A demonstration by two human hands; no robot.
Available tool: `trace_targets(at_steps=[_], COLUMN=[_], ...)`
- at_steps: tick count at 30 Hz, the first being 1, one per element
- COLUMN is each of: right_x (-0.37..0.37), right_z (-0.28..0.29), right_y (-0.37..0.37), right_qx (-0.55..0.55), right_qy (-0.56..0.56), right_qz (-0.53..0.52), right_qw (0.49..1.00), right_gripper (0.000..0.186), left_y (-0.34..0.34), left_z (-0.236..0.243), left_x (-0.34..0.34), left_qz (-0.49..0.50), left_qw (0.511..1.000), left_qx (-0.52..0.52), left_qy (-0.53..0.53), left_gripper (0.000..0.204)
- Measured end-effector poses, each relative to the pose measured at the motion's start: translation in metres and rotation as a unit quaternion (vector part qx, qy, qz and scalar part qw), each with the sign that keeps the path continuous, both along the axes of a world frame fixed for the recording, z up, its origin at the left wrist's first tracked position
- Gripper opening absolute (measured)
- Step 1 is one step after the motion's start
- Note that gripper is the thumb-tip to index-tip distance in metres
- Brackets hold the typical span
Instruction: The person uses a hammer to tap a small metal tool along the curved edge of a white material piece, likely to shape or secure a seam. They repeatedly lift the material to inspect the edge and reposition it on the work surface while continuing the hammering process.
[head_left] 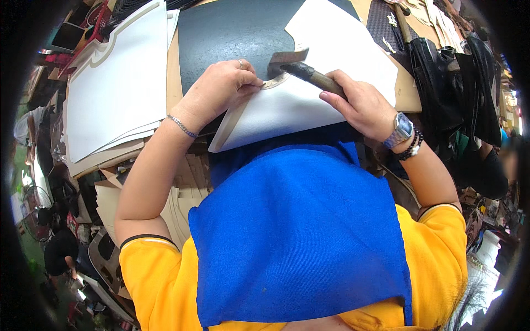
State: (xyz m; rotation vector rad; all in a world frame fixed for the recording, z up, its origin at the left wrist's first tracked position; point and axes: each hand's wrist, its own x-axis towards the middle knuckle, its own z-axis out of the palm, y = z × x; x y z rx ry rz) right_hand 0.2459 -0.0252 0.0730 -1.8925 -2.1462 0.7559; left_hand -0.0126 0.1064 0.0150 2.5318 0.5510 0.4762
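Note:
A white sheet-like panel (342,60) with a curved cut-out lies partly over a dark board (232,33) in front of me. My right hand (361,102) is wrapped around the handle of a hammer (317,80). The hammer's dark metal head is over the cut-out's curved edge; whether it touches the panel I cannot tell. My left hand (226,85) is closed, its fingertips pinching the panel's edge just left of the hammer head. A pale strip runs along that curve and down the panel's left side.
Several white panels (121,83) with curved, bordered edges are stacked at the left of the table. Black bags or leather pieces (441,83) hang at the right edge. Beige sheets (187,187) lie below the table edge. A person (62,251) is at the far lower left.

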Motion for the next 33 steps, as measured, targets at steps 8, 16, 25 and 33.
trace_targets(at_steps=[8, 16, 25, 33], right_x=[-0.001, -0.006, -0.004, 0.001], right_z=[-0.003, -0.007, -0.024, -0.011], right_y=[0.002, 0.012, 0.025, 0.026], right_qx=[-0.015, -0.045, 0.099, 0.014], right_qy=[-0.007, 0.005, 0.112, 0.025], right_qz=[0.025, 0.036, 0.012, -0.021], right_qw=[1.000, 0.998, 0.989, 0.999], right_gripper=[0.036, 0.033, 0.026, 0.032], left_y=[-0.020, -0.055, -0.043, -0.032], left_z=[0.003, -0.014, -0.015, -0.022], left_x=[-0.006, -0.024, -0.003, 0.005], left_qz=[0.019, 0.177, 0.299, 0.267], left_qw=[0.988, 0.981, 0.941, 0.959], left_qx=[0.119, 0.085, 0.158, -0.040], left_qy=[0.099, 0.002, 0.003, -0.080], left_gripper=[0.016, 0.026, 0.034, 0.023])
